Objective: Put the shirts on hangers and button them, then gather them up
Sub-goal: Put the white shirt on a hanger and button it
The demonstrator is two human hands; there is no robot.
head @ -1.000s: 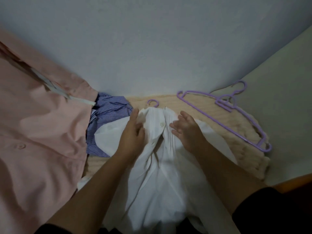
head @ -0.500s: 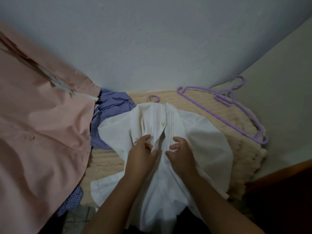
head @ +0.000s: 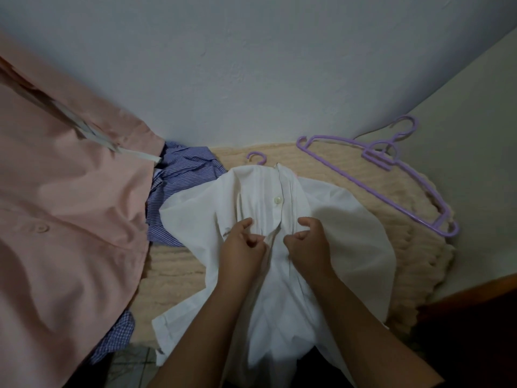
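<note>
Pink shirt [head: 64, 219] fills the 9 o'clock side, overlapping a blue striped shirt [head: 181, 189]. White shirt [head: 349, 236] lies centre on the cream knitted blanket [head: 397, 247], long axis 12 to 6, collar at 12, purple hanger hook [head: 256, 157] poking out above it (top button fastened). Left hand [head: 242, 249] pinches the left placket edge; right hand [head: 309, 245] pinches the right edge. Spare purple hangers [head: 389, 180] rest at 2 o'clock, well apart.

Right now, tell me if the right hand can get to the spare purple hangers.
Probably yes, once it lets go: the right hand is pinching the white shirt, and the purple hangers lie uncovered on the blanket to its right.
</note>
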